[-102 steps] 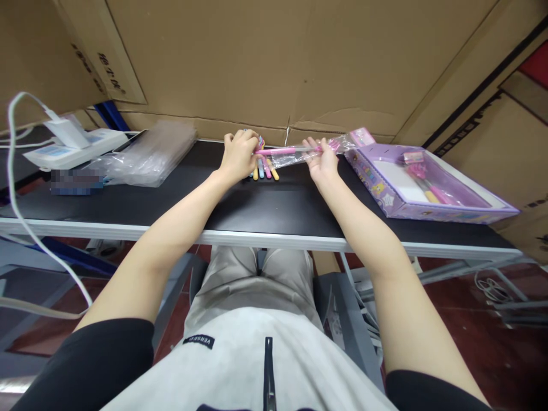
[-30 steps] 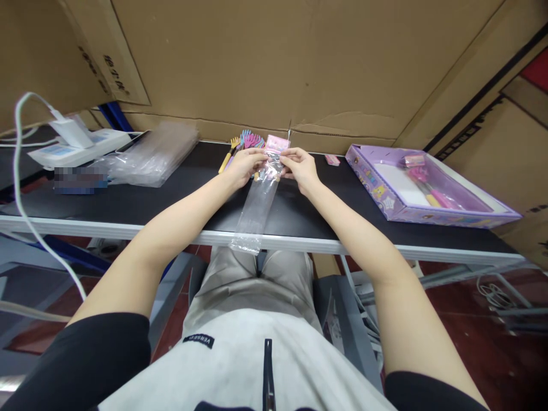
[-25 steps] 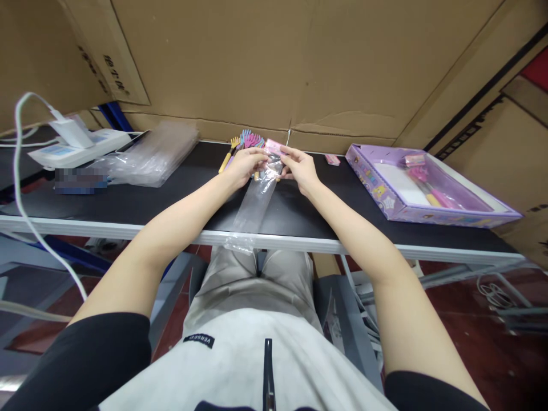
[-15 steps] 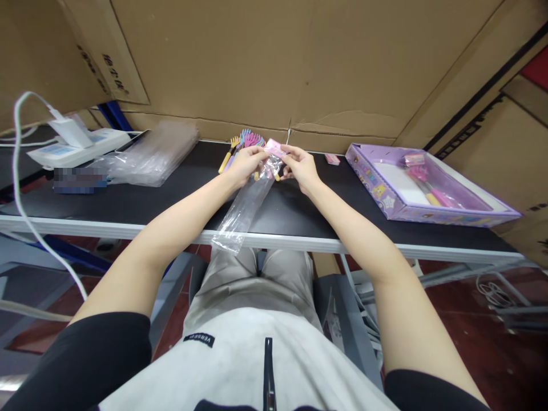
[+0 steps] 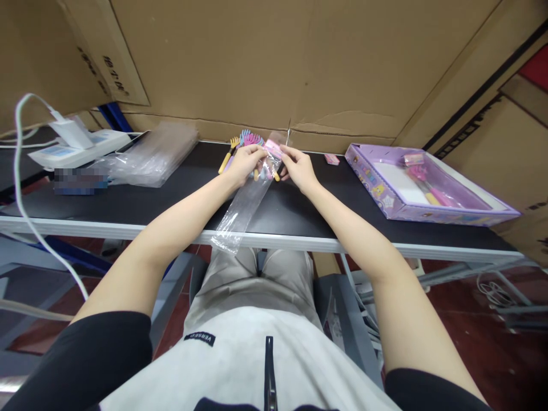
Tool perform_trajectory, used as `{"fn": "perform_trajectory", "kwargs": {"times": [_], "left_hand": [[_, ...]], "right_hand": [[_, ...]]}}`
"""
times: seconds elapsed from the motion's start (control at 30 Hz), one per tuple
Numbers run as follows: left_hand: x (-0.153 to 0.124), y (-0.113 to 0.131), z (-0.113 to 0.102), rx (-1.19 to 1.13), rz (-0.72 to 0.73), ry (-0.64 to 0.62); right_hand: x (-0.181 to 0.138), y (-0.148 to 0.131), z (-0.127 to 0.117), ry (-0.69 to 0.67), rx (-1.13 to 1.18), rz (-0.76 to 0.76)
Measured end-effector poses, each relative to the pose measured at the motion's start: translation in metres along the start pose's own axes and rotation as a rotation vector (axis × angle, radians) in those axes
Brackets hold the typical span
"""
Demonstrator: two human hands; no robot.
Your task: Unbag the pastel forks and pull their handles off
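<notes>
My left hand and my right hand pinch the top of a long clear plastic sleeve with a pink header, above the black table. The sleeve hangs slanting down to the left, its lower end past the table's front edge. Nothing shows inside it. Just behind my hands lie several small coloured hand-shaped sticks with yellow, blue and pink handles.
A purple box tray with pink items lies at the right. A small pink piece rests near it. A pile of clear bags lies at the left, beside a white power strip with charger and cable. Cardboard stands behind.
Earlier both hands held a sleeve with a pink stick in it lying sideways. Now they hold an empty-looking sleeve upright, and its lower end has swung to the left.
</notes>
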State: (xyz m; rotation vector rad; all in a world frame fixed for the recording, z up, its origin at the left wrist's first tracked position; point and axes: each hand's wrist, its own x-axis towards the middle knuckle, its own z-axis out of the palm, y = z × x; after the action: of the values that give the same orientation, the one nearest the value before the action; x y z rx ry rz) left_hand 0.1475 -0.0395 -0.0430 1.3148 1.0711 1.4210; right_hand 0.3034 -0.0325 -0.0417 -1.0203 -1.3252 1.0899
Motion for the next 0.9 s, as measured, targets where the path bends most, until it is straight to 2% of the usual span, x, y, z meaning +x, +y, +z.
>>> {"fn": "perform_trajectory", "kwargs": {"times": [0.17,0.43,0.7,0.8,0.9], "left_hand": [[-0.006,0.005,0.003,0.019,0.015,-0.014],[0.0,0.002,0.001,0.048,-0.046,0.117],[0.002,0.001,0.004,-0.059,-0.06,0.138],[0.006,0.002,0.001,-0.064,-0.084,0.2],[0.014,0.003,-0.008,-0.082,-0.13,0.249]], "right_hand": [[-0.002,-0.007,0.0,0.047,0.012,0.053],[-0.005,-0.014,0.0,0.059,0.013,-0.054],[-0.003,-0.01,0.004,0.084,0.029,-0.042],[0.011,-0.011,-0.007,0.155,0.045,-0.031],[0.041,-0.015,-0.036,0.321,-0.04,-0.081]]}}
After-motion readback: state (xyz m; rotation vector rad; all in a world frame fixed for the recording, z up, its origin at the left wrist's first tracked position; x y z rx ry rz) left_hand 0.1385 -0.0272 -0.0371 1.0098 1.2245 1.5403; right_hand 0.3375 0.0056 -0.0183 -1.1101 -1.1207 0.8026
